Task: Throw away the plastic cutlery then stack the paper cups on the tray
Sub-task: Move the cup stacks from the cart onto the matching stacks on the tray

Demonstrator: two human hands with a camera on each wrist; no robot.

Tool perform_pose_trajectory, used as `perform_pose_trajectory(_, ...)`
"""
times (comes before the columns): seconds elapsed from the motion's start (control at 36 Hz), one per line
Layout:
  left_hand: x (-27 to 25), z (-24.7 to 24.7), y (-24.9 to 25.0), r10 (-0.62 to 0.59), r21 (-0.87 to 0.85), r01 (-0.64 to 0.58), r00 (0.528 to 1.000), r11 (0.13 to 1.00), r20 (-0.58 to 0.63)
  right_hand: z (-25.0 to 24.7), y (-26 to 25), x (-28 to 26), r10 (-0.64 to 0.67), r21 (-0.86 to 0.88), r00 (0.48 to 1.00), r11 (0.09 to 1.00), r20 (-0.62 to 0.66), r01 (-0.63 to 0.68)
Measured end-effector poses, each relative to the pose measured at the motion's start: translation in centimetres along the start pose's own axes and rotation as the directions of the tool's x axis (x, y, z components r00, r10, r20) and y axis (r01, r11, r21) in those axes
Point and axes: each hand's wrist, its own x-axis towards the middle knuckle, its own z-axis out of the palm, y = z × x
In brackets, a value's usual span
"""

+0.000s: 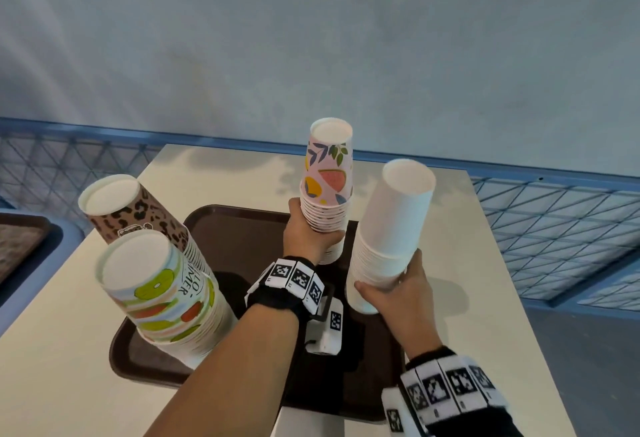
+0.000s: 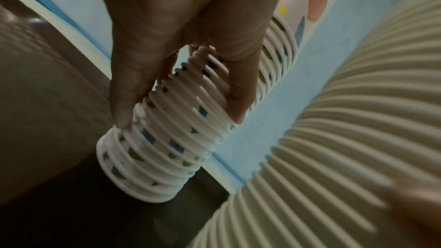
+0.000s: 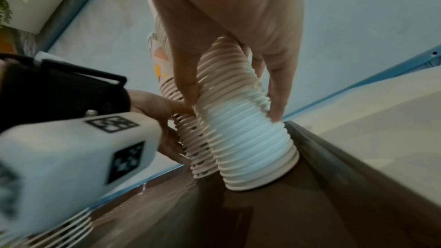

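Bare forearms, black wristbands (image 1: 287,292) (white square-coded tiles), white camera box (image 1: 327,331), possibly plastic

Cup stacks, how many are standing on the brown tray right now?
4. A leopard-print stack at the far left, a fruit-striped stack at the near left, a pink fruit stack held by the left hand, and a plain white stack held by the right hand.

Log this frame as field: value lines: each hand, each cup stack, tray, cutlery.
left hand: grips fruit-print stack, base on tray
right hand: grips plain white stack, base at tray's right edge
leopard-print stack: on tray, untouched
lime-print stack: on tray, untouched
tray: brown, on pale table
cutlery: none in view
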Motion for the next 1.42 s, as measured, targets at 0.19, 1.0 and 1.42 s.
perform_pose_trajectory(0.19,0.0,-0.1,-0.1,0.006,-0.012,-0.005,1.000,1.000,0.021,0.7,-1.0,4.7,-0.020,-0.023,0.999,1.000,-0.030,0.019)
perform_pose_trajectory(1.0,-19.7,-14.1,8.0,0.744,0.217,-0.714,0.657,0.666,-0.125,6.5,-5.9,-8.8,-0.101,0.169,0.987,0.982,0.123,0.080)
perform_pose_trajectory(1.42,-7.7,-27.8,-4.4,0.221,0.202,-0.223,0.975,0.954,0.033,15.1,-10.5,-13.4,-0.050,0.159,0.975,0.987,0.215,0.016)
